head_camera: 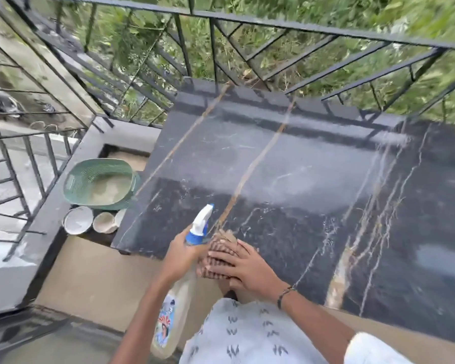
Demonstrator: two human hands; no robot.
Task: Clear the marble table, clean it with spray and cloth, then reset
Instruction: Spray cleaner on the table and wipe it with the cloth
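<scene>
Down on the floor at the left sit a green basket [100, 183] and two bowls [90, 220]. The left hand [180, 254] grips the spray bottle [177, 292] by its neck, nozzle over the marble table [313, 179]. The right hand [243, 267] presses flat, fingers straight, on the striped cloth [220, 254] at the table's near edge.

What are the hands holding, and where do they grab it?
The left hand grips the spray bottle round its neck, below the trigger. The right hand presses flat on the folded cloth.
</scene>
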